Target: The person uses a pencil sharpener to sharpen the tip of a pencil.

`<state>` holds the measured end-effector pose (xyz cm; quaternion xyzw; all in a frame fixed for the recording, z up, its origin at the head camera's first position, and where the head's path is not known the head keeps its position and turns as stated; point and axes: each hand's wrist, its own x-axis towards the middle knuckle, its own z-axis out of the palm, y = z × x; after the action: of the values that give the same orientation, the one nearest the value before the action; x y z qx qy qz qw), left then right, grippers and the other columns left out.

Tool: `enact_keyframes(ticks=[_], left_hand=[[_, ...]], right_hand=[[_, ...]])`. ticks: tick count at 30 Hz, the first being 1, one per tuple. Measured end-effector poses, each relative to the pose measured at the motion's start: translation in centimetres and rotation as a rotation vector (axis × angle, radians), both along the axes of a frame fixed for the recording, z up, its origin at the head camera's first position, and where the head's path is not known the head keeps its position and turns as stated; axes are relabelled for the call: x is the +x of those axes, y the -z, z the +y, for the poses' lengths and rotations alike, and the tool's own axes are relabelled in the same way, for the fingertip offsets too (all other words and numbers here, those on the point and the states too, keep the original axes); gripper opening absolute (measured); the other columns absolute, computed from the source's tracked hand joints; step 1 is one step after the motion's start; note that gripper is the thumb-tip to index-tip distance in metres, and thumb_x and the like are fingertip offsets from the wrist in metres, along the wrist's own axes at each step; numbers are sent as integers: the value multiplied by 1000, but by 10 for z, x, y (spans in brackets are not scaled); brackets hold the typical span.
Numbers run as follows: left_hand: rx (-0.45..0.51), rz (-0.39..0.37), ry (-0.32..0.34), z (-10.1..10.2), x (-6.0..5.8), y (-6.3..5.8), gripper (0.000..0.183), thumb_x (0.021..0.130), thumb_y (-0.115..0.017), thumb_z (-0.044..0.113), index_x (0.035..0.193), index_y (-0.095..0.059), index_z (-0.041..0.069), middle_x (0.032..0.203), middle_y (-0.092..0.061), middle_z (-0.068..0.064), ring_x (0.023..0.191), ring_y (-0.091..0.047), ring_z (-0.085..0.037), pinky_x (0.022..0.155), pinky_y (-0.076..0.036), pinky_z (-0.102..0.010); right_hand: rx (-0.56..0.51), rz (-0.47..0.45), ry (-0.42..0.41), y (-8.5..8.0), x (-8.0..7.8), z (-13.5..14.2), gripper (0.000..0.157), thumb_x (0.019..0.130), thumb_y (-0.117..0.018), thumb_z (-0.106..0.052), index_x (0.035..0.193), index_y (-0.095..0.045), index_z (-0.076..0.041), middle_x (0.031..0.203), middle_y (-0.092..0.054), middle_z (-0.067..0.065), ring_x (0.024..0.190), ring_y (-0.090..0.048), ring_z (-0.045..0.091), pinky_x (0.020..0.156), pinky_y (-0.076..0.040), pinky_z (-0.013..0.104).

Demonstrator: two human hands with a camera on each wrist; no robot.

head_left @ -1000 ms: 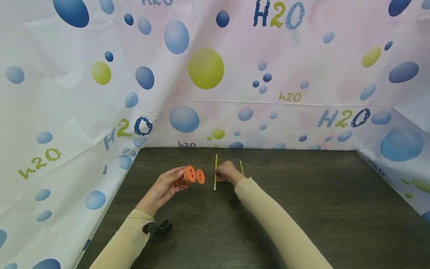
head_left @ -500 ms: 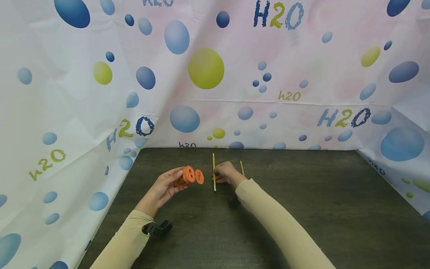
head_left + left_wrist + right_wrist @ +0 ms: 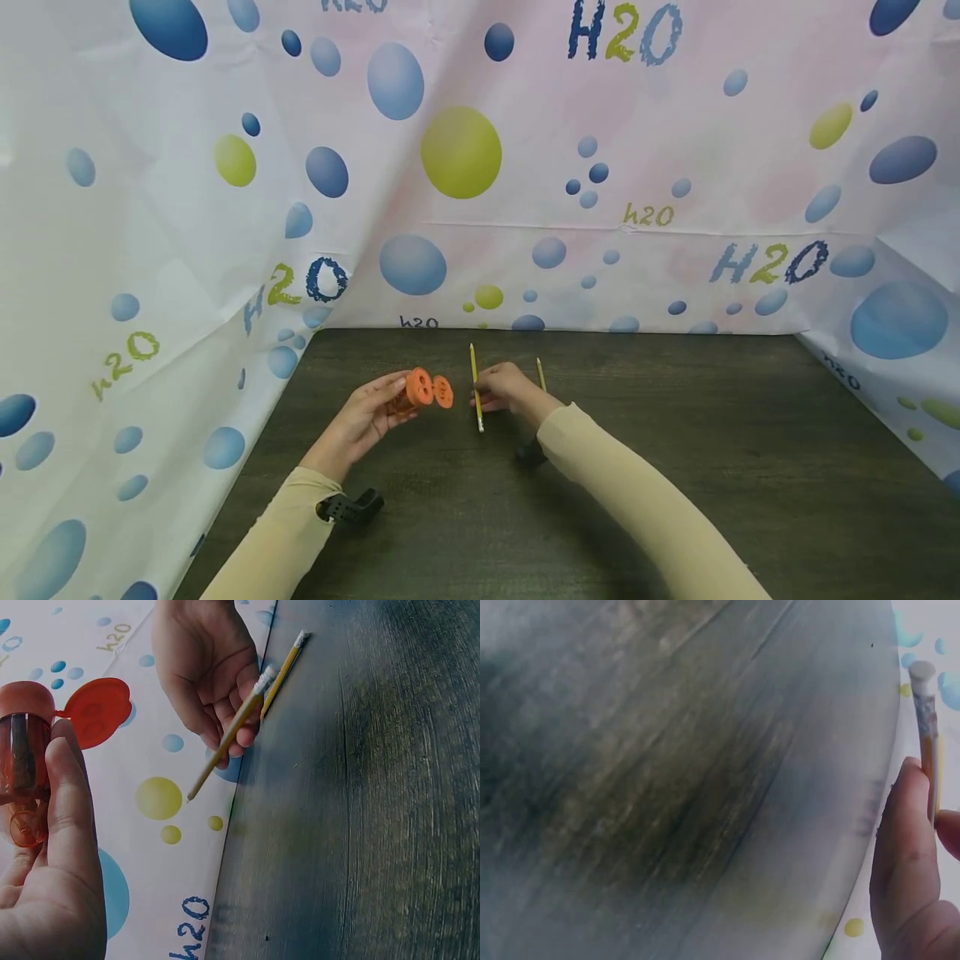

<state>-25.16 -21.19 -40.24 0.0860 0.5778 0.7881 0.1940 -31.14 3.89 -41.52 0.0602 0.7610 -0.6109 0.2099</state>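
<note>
The left hand (image 3: 366, 419) has its fingers (image 3: 69, 796) closed about the orange sharpener (image 3: 418, 388), which is held up in the air, tilted so that its two holes face right, towards the pencil (image 3: 474, 363) in the right hand (image 3: 507, 387). The grip sits on the clear lower body and back part, which probably serves to leave the end with the holes free. The lid (image 3: 443, 392) hangs open on its small hinge, just beyond the sharpener's right end, so nothing covers the holes.

The pencil is to the right of the sharpener, near it but not touching. The right-hand fingers pinch it by the shaft, leaving both the point and the eraser (image 3: 923, 673) bare. Its point is turned away from the person and its eraser towards them, so it runs across the line of the holes rather than into them; it would presumably need turning to line up. Holding the two close but apart seems to leave room for that.

Farther right of the sharpener, past the right hand, the second pencil (image 3: 540, 372) appears to lie on the counter (image 3: 697, 450), apart from both hands, perhaps simply set aside. The right forearm hides its near end in the head view.
</note>
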Motion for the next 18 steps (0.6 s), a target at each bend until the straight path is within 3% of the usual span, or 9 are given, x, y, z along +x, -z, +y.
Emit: enact_keyframes(ticks=[7,18], left_hand=[[6,1,0,-2,-4,1,20,110,-48,18,112,-66,28,101,-75,10,91,-72,-2,83,-61,-18],[1,21,-2,-4,-9,3,21,110,-49,20,112,-66,31,103,-75,11,92,-71,-2,84,-60,-18]], right_hand=[[4,21,-55,-5,8,8,45,105,-54,-9,148,-48,7,117,-75,19,70,-70,6,68,-62,23],[-81,31,-127,-13,19,24,50,106,-52,-8,152,-40,8,103,-74,8,73,-70,5,68,-62,22]])
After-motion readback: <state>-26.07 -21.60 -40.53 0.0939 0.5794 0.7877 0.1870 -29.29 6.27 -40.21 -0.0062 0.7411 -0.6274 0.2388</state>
